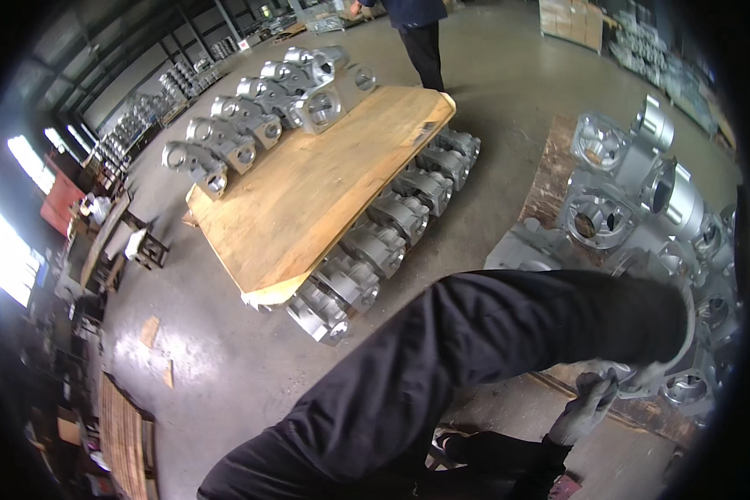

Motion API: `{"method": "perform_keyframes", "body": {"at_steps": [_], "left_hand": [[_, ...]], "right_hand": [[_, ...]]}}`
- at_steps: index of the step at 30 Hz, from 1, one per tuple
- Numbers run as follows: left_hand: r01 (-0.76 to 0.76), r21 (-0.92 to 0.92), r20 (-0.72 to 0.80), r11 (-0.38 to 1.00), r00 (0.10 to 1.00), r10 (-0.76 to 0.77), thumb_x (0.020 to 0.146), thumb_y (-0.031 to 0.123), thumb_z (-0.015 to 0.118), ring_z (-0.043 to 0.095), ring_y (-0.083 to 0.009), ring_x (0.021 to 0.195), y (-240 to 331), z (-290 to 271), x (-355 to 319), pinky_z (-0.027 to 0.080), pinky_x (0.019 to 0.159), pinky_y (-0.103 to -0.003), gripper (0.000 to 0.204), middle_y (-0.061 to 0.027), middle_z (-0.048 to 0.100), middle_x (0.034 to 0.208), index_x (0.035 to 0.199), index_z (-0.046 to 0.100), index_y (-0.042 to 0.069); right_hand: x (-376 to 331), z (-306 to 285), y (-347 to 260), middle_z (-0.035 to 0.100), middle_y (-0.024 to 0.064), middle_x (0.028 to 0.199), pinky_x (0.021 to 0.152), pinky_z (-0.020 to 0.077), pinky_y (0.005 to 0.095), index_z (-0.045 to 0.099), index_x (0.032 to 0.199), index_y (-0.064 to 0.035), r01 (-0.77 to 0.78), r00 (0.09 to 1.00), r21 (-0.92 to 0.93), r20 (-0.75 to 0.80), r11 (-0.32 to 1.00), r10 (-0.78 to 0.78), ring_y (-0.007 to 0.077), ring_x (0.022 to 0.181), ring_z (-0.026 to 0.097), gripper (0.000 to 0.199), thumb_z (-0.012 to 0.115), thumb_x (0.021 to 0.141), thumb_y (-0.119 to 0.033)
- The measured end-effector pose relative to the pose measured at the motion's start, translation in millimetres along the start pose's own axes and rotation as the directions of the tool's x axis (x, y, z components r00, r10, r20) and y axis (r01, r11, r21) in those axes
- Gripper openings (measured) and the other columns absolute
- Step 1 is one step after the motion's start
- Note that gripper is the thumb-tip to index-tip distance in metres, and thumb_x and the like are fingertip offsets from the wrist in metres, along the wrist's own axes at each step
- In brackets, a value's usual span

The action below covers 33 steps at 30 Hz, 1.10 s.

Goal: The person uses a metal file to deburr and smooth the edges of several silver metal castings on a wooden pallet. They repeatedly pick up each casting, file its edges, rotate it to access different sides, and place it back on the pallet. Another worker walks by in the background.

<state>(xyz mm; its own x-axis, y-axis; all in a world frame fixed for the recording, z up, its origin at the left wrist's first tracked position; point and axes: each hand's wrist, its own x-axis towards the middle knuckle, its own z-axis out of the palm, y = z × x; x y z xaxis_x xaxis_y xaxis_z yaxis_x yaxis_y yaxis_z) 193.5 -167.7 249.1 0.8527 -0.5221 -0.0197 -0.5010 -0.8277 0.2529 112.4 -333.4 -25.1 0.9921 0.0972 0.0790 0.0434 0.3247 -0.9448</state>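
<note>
My left arm, in a black sleeve, stretches across the lower middle to the grey metal castings [596,217] on the right. At its cuff my left hand [660,373], in a pale glove, is blurred among the castings, and its fingers are mostly hidden. Lower down, my right hand [582,410] wears a grey glove with dark fingertips. Its fingers point up toward the edge of the wooden board [550,179] under the castings, apart from one another. I see nothing held in it. The castings have round bores and square flanges.
Left of centre, a plywood sheet [308,200] lies on a lower layer of castings [400,212], with more castings [254,112] along its far side. Behind it stands a person [421,37] in dark clothes. Wooden planks [123,437] lie at lower left; cartons [571,23] stand far right.
</note>
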Motion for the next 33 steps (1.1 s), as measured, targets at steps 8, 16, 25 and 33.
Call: {"method": "perform_keyframes", "body": {"at_steps": [8,16,25,33], "left_hand": [[0.459,0.475,-0.397,0.751,0.873,-0.283,0.060,0.046,0.093,0.072,-0.0265,0.114,47.2,6.4,-14.1,0.057,0.091,-0.042,0.060,-0.0088,0.077,0.116,0.110,0.082,0.014],[0.559,0.506,-0.455,0.657,0.820,-0.347,0.101,0.033,0.057,0.060,-0.0278,0.133,42.8,28.6,-14.6,0.043,0.104,-0.049,0.042,-0.0068,0.069,0.136,0.139,0.069,0.017],[0.445,0.465,-0.345,0.766,0.887,-0.307,0.084,0.033,0.070,0.066,-0.0346,0.126,44.2,20.9,-15.5,0.043,0.108,-0.055,0.059,-0.0193,0.070,0.132,0.136,0.068,0.006],[0.452,0.424,-0.347,0.785,0.882,-0.319,0.091,0.031,0.063,0.072,-0.0310,0.106,33.8,41.0,20.8,0.050,0.092,-0.047,0.032,-0.0135,0.078,0.108,0.107,0.082,0.010]], "right_hand": [[-90.3,-1.1,-102.2,0.047,-0.0024,0.074,0.059,0.0349,0.0224,0.059,0.126,-0.0022,-0.160,0.966,0.210,0.233,0.965,0.110,0.0065,0.065,0.044,0.030,0.063,0.109,-0.027],[-87.3,-22.0,-121.5,0.047,-0.0025,0.074,0.059,0.0360,0.0233,0.061,0.122,-0.0041,-0.119,0.963,0.226,0.263,0.967,0.057,0.0070,0.064,0.045,0.026,0.063,0.109,-0.026],[-59.9,-4.1,-74.2,0.055,-0.0005,0.078,0.062,0.0401,0.0248,0.061,0.126,-0.0023,-0.198,0.958,0.171,0.244,0.965,0.153,0.0070,0.066,0.047,0.029,0.063,0.109,-0.026],[-67.4,18.1,-59.2,0.055,-0.0032,0.080,0.062,0.0388,0.0222,0.063,0.124,-0.0044,-0.188,0.961,0.111,0.227,0.976,0.159,0.0057,0.066,0.047,0.027,0.066,0.108,-0.026]]}}
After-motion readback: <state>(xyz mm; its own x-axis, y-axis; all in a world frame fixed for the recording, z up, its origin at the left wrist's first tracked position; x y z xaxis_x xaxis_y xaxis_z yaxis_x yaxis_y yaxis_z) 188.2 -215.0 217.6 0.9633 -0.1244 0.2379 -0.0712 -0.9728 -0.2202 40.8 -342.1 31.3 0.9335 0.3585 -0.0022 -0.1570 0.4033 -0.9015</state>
